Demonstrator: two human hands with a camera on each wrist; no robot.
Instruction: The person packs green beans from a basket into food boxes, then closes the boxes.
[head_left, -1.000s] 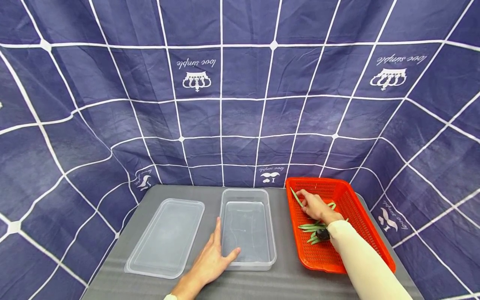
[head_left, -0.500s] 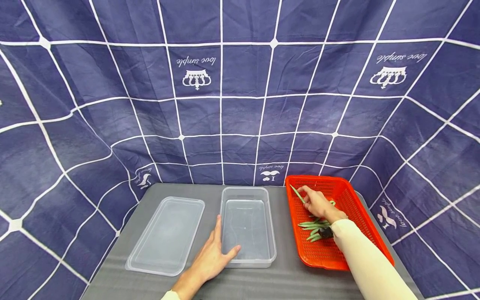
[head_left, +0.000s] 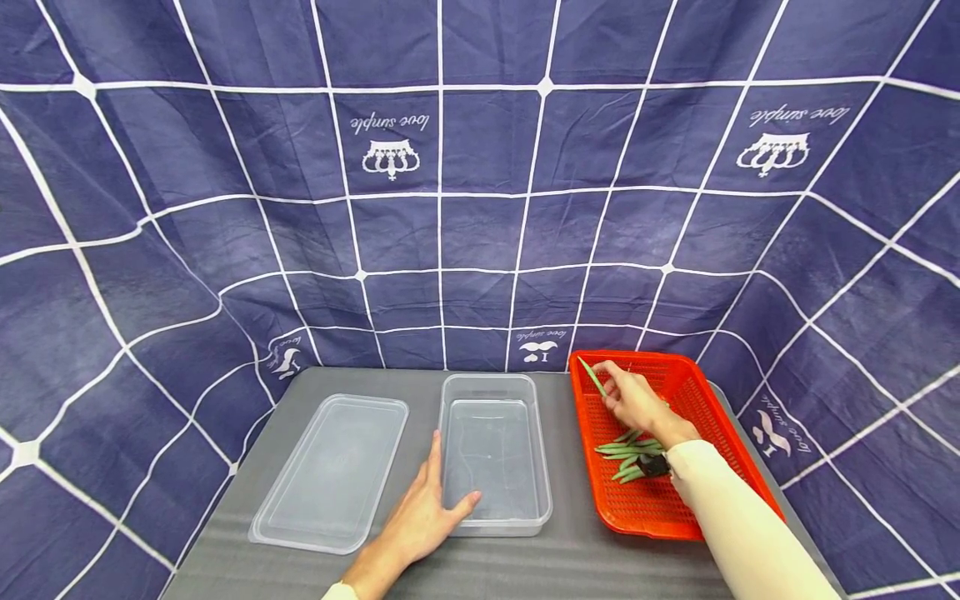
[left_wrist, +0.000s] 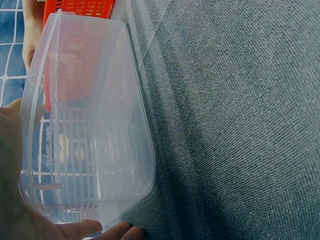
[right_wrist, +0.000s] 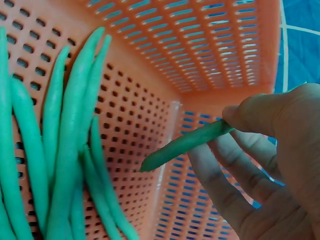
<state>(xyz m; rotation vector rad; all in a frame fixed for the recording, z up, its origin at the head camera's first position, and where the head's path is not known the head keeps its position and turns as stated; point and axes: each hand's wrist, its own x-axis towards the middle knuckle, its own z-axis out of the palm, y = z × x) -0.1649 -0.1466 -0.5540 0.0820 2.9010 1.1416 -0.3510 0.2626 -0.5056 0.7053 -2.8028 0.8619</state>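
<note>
Right of the clear box [head_left: 491, 467], the right hand [head_left: 633, 403] has its grip on one green bean [head_left: 592, 377] over the red basket [head_left: 637, 510]. That small pinch might let it slip. The left hand [head_left: 422, 518] touches the box, fingers straight; pushing could slide it.

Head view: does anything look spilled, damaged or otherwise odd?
Only the blue backdrop stands out: its crowns and lettering appear upside down. Nothing looks spilled or damaged: the loose green beans lie inside the red basket, the right hand holds another bean, and the clear container stands upright.
</note>
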